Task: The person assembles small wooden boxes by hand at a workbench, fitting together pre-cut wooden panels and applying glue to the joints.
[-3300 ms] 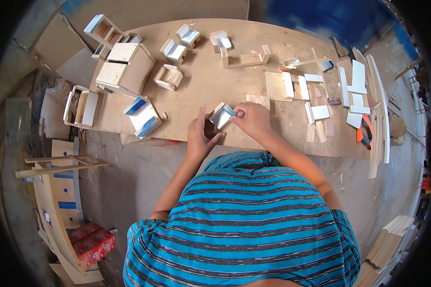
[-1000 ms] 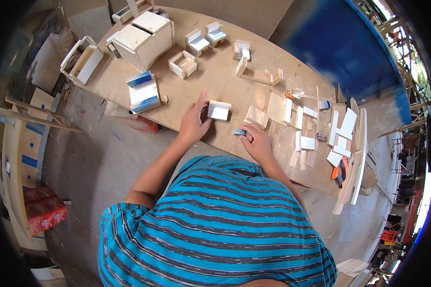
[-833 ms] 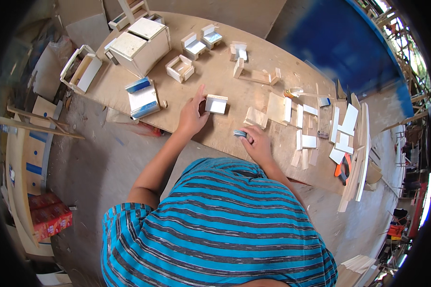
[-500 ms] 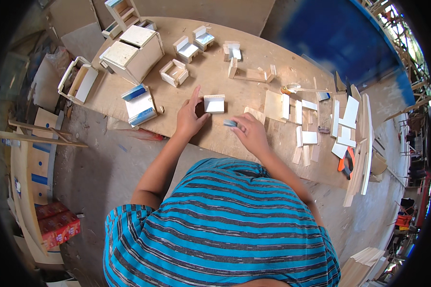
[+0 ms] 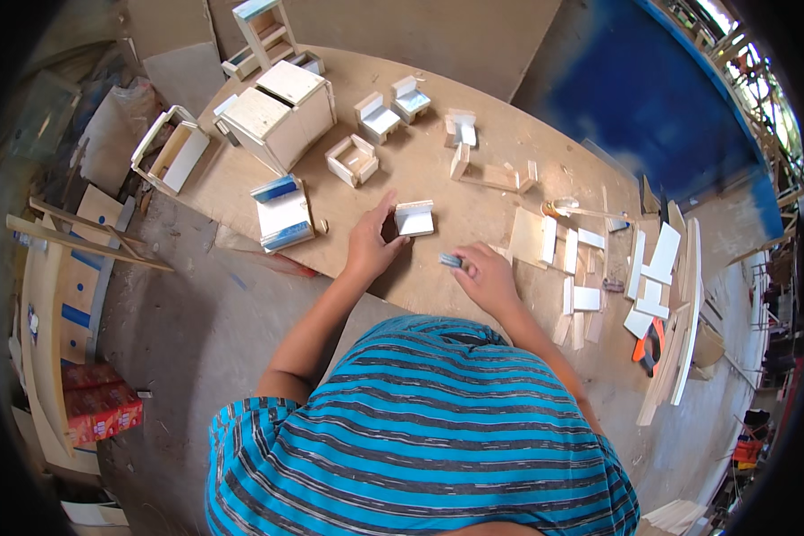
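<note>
My left hand [image 5: 372,243] rests on the plywood tabletop [image 5: 473,183] with its fingertips against the left side of a small white L-shaped wooden piece [image 5: 414,217]. A hand's width to the right, my right hand [image 5: 487,277] is closed around a small blue-grey block [image 5: 450,260] that sticks out to the left of the fingers. Both forearms come up from my blue striped shirt at the bottom of the view.
Small wooden furniture models stand on the far left: a white cabinet [image 5: 280,112], an open box [image 5: 353,160], little chairs [image 5: 393,105] and a blue-edged piece [image 5: 281,213]. Loose flat white pieces [image 5: 612,268] and long strips [image 5: 683,317] lie at right. An orange tool [image 5: 648,341] lies near the right edge.
The L-shaped piece was held in both hands above the table; it now stands on the table by my left hand. My right hand has drawn back with the small block.
</note>
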{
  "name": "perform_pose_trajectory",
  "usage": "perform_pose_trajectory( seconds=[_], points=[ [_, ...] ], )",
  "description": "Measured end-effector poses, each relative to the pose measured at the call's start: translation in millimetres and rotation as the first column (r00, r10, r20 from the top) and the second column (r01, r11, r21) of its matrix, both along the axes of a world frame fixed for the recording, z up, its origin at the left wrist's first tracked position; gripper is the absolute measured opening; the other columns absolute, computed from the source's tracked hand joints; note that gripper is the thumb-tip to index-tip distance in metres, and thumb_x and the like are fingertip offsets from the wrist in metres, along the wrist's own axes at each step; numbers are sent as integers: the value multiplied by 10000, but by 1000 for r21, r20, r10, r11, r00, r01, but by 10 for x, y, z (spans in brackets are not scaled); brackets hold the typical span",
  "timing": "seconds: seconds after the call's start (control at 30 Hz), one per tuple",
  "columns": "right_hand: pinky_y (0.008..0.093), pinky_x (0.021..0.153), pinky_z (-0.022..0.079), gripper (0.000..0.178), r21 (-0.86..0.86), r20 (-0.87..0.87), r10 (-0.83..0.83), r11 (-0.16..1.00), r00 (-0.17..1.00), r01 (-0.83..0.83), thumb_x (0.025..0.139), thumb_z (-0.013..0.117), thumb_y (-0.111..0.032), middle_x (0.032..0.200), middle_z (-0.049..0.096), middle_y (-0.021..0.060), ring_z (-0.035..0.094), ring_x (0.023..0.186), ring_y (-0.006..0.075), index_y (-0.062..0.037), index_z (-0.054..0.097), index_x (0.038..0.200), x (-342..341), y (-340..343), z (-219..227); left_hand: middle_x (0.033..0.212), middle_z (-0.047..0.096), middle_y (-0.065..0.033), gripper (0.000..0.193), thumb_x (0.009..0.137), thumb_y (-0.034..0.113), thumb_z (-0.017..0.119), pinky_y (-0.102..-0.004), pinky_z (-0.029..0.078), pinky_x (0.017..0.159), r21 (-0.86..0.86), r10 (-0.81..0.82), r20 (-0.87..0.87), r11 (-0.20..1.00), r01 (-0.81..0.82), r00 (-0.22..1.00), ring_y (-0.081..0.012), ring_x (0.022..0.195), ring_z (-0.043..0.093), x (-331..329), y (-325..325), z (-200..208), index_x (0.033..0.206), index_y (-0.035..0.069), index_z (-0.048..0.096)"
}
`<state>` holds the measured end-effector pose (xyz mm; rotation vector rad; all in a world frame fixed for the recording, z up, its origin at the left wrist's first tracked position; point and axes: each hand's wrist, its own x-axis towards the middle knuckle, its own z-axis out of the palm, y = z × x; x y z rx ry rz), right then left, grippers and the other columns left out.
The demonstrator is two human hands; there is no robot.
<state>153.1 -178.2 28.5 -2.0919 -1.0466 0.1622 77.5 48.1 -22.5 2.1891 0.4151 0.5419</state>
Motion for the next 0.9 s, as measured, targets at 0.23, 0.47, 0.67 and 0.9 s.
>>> perform_pose_trajectory(
  seconds=[0.23, 0.47, 0.67, 0.9],
  points=[
    [232, 547, 415, 366, 82, -145, -64, 994, 987, 77, 724, 718, 2, 870, 623, 69, 492, 566, 102, -38, 657, 1083, -38, -290, 84, 1160, 620, -169, 658, 652, 87, 792, -378, 460, 943, 16, 74, 112, 997, -76, 991, -313, 1072, 592, 455, 136, 52, 1257, 24, 541],
    [196, 515, 376, 356, 91, -203, -168, 978, 965, 190, 727, 722, 34, 884, 617, 61, 480, 576, 57, -15, 656, 1073, 8, -547, 6, 1122, 623, -156, 616, 675, 104, 772, -393, 465, 923, 8, 200, 45, 980, -201, 979, -325, 1052, 582, 776, 97, 113, 1235, 23, 530],
    [213, 522, 409, 316, 144, -302, -206, 955, 931, 258, 741, 721, 26, 905, 640, 86, 494, 563, 73, 1, 662, 1051, 27, -596, -115, 1122, 627, -126, 614, 689, 101, 753, -409, 482, 869, 179, 220, 10, 959, -218, 975, -315, 991, 593, 878, 97, 131, 1255, 58, 519],
    [216, 513, 400, 294, 118, -238, -217, 961, 947, 250, 742, 720, 16, 906, 641, 89, 488, 552, 83, -1, 661, 1030, -85, -751, -1, 1207, 608, -142, 655, 706, 108, 741, -406, 506, 836, 110, 256, -10, 961, -253, 967, -322, 991, 627, 1095, 112, 206, 1306, 76, 479]
  ],
)
